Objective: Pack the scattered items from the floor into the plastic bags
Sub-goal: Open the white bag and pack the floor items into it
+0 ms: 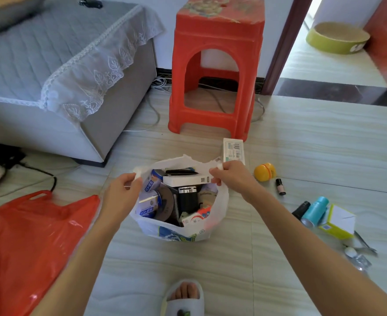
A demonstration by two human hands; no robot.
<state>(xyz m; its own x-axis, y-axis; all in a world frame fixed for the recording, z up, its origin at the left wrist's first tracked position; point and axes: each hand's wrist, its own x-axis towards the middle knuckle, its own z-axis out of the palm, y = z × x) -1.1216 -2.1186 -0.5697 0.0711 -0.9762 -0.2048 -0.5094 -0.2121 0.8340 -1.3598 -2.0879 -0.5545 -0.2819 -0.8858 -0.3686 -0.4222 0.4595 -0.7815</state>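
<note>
A white plastic bag point(176, 232) stands open on the floor in front of me, full of boxes and packets. My left hand point(121, 192) grips its left handle and my right hand point(230, 177) grips its right handle, holding the mouth apart. A red plastic bag point(28, 236) lies flat at my left. On the floor to the right lie a white box point(233, 150), a yellow round toy point(265, 171), a small dark bottle point(280, 187), a black tube point(300, 210), a teal bottle point(315, 212), a yellow-green box point(339, 221) and metal clippers point(365, 245).
A red plastic stool point(217, 65) stands behind the bag. A grey sofa point(58, 71) with a lace cover fills the left. Cables point(153, 108) trail along the floor near the wall. My slippered foot point(184, 297) is at the bottom. A doorway opens at the right.
</note>
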